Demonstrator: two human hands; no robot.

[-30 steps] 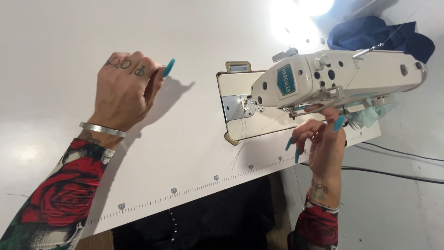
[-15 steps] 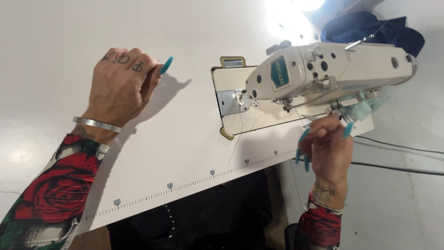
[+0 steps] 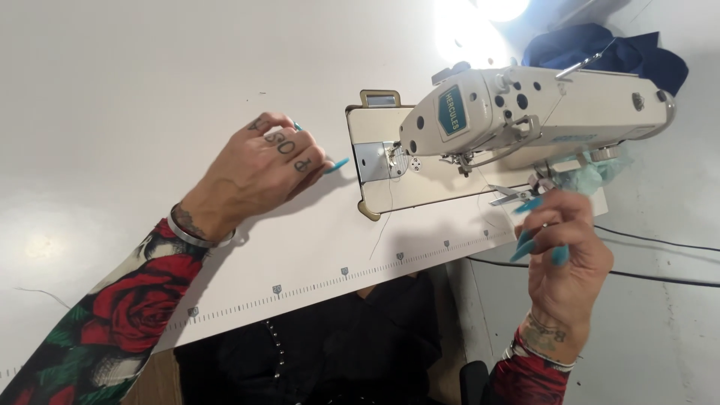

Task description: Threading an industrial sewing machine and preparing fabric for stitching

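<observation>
Left hand (image 3: 262, 169) loosely curled, empty, resting on desk (image 3: 150, 90) left of sewing machine (image 3: 525, 112). Right hand (image 3: 566, 255) pinches small snips (image 3: 514, 196) just below machine's front. Thread (image 3: 386, 217) trails from needle; best cut close, blades steady.

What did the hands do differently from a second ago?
The left hand slid along the white table toward the sewing machine, ending close to its metal plate. The right hand pulled back from under the machine and now holds small snips. The machine and the dark cloth behind it stayed put.
</observation>
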